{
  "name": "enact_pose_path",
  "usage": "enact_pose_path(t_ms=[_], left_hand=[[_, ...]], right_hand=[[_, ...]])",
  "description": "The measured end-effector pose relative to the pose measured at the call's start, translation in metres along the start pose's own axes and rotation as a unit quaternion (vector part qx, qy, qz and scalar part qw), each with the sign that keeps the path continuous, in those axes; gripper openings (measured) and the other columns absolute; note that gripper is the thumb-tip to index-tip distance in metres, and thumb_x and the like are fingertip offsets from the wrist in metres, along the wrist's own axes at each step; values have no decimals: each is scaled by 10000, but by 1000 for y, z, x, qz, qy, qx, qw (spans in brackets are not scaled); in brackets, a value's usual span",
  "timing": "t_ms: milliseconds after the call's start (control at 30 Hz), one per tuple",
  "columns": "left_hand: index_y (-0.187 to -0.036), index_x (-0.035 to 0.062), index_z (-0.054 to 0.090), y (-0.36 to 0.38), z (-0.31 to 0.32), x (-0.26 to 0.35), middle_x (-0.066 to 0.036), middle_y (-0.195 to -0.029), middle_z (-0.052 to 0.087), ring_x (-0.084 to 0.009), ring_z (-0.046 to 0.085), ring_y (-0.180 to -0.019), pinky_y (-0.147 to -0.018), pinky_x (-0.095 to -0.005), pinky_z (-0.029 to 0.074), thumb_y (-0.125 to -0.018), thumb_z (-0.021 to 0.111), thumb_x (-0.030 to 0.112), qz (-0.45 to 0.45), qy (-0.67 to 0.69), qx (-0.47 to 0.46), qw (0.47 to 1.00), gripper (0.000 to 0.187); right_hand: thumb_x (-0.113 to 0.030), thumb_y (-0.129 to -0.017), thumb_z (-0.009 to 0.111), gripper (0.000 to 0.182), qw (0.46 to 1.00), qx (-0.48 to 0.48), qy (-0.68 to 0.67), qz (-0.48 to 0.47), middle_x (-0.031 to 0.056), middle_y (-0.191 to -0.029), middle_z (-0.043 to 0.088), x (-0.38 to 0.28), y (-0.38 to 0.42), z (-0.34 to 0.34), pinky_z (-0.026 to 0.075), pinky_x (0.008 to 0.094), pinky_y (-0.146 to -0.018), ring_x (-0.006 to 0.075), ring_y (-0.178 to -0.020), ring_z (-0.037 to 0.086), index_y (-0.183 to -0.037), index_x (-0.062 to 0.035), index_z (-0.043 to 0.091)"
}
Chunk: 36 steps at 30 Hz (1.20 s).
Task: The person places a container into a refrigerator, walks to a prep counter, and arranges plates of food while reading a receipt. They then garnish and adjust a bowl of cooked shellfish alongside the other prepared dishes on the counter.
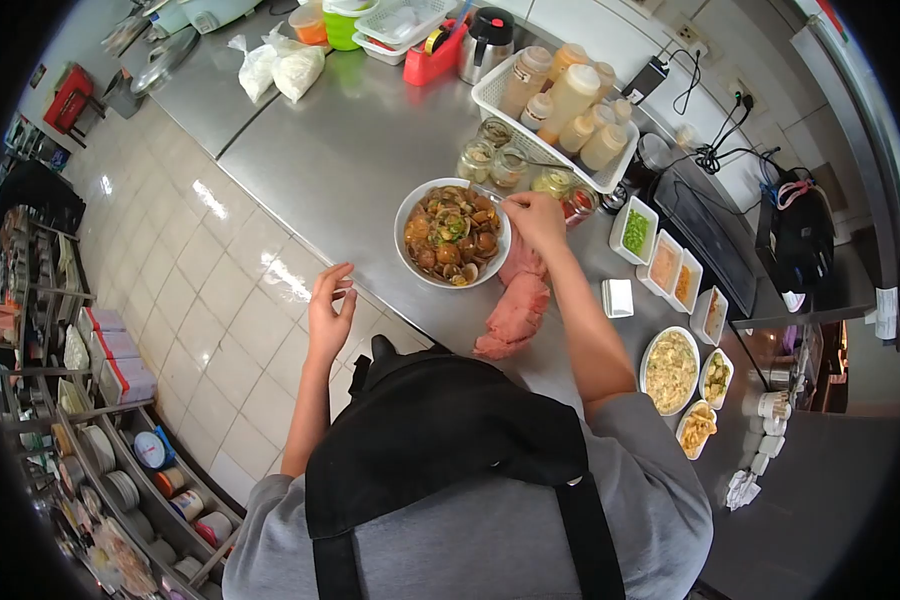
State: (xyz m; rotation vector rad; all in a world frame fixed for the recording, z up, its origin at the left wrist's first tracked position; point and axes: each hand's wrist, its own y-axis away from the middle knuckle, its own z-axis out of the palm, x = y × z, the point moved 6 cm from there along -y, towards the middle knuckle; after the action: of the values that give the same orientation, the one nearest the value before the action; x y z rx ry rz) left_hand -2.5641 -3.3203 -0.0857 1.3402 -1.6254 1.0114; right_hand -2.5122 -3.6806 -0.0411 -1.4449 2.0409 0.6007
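A white bowl [401,250] full of clams in brown sauce, with bits of green on top, sits on the steel counter. My right hand [536,220] is at the bowl's right rim, fingers pinched on a thin metal utensil [488,194] that reaches over the clams; its exact kind is hard to make out. Under and beside my right wrist lies a crumpled pink cloth [515,312]. My left hand [332,308] hangs in the air left of the bowl, past the counter's front edge, fingers apart and slightly curled, holding nothing.
Small glass jars [477,158] and a white basket of squeeze bottles [615,178] stand behind the bowl. To the right are a dish of green onion [635,231], other small dishes and a larger plate of food [670,371]. Plastic bags [296,66] lie farther left.
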Motion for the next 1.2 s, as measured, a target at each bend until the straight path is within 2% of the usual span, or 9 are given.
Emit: enact_pose_path(t_ms=[100,167,400,500,600,667,800,967,1200], left_hand=[[-1188,79,578,-3,4,2,-82,-1235,528,-186,598,-963,-813,-297,501,-827,556,-40,9,-7,-4,1000,380],[-1182,76,580,-5,7,3,-98,-1244,529,-198,597,-976,-830,-315,502,-822,574,-39,4,4,-9,1000,378],[-1177,67,579,-7,16,7,-103,-1243,529,-200,600,-974,-826,-318,503,-819,576,-32,18,4,-22,1000,371],[-1177,67,578,-5,12,5,-105,-1243,528,-202,604,-966,-826,-321,504,-816,572,-40,21,0,-18,1000,376],[-1177,68,578,-3,8,3,-105,-1243,528,-200,606,-960,-827,-320,505,-817,567,-46,17,-3,-16,1000,377],[-1179,69,578,-2,7,1,-102,-1241,529,-197,605,-961,-826,-316,506,-820,564,-47,9,-1,-13,1000,377],[-1189,71,575,-2,7,-2,-91,-1243,524,-187,597,-966,-816,-297,502,-823,552,-47,18,-1,-11,1000,385],[-1177,71,581,-5,14,4,-96,-1242,531,-198,604,-961,-819,-317,506,-818,572,-40,16,-3,-23,1000,376],[-1174,68,581,-10,19,9,-98,-1236,535,-202,603,-956,-818,-318,502,-817,572,-40,29,-13,-27,999,374]], right_hand=[[-290,-758,677,260,995,10,-100,-2,106,-703,677,23,-9,-3,458,298,-567,167,-632,637,-889,-73,736],[-242,-768,696,282,955,-81,-280,60,51,-682,661,30,-7,-1,375,219,-473,78,-550,549,-926,-10,716],[-194,-792,679,323,900,-104,-387,172,24,-720,649,68,-6,31,296,193,-437,45,-502,408,-1014,41,668],[-234,-772,700,361,924,-34,-350,148,34,-745,660,82,-7,35,377,213,-487,69,-537,465,-1017,30,676],[-323,-745,693,406,997,3,-76,31,158,-1049,665,81,-11,27,503,326,-738,264,-888,661,-1041,-45,690],[-357,-747,664,385,1000,-1,12,12,187,-1191,596,59,0,7,458,394,-890,336,-1042,601,-1027,-96,698],[-351,-757,650,366,999,-14,47,5,143,-1221,588,24,30,-31,477,395,-856,330,-997,615,-993,-76,702],[-291,-763,656,302,977,-41,174,-115,36,-1011,646,10,69,-33,513,404,-728,299,-849,639,-986,-90,689],[-273,-780,653,279,956,4,241,-165,47,-917,612,15,71,-18,518,396,-679,269,-796,635,-1007,-109,663]])
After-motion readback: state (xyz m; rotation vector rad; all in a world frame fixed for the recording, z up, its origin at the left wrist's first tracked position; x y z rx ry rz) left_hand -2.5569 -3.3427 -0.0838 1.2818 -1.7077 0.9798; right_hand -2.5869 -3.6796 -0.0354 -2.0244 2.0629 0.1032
